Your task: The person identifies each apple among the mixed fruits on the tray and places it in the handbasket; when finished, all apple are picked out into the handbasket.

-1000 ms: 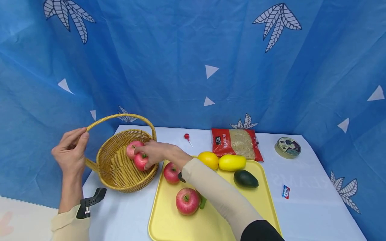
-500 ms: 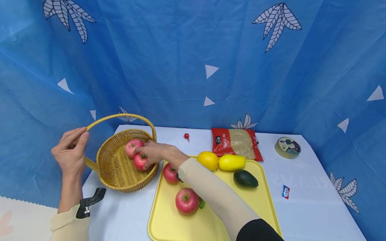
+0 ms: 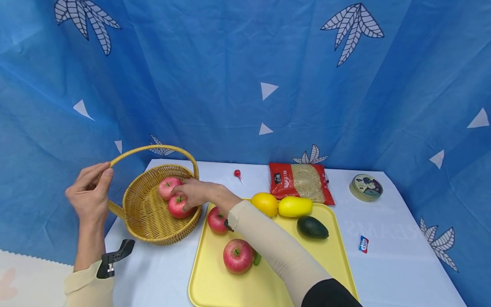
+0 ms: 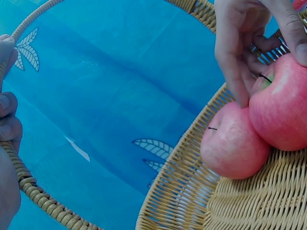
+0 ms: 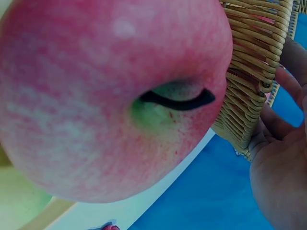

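The left hand (image 3: 90, 189) grips the handle (image 3: 153, 147) of a wicker basket (image 3: 132, 213), which leans tilted on the table's left. Inside the basket, the right hand (image 3: 197, 194) has its fingers round a red apple (image 3: 178, 206); another apple (image 3: 168, 187) touches it. In the left wrist view, the thumb and fingers of the right hand (image 4: 235, 52) lie on the larger apple (image 4: 283, 105), beside the smaller apple (image 4: 235, 143). An apple (image 5: 96, 96) on the tray fills much of the right wrist view.
A yellow tray (image 3: 215, 285) holds two apples, an orange-yellow fruit (image 3: 264, 204), a long yellow fruit (image 3: 295, 207), a dark green one (image 3: 312, 227) and something green. Behind lie a lollipop (image 3: 238, 174) and red bag (image 3: 301, 183); at right, a tin (image 3: 366, 188) and small packet (image 3: 363, 244).
The held apple has turned slightly and shifted a little left in the basket, and the other apple has moved slightly with it. The left hand stays on the handle.
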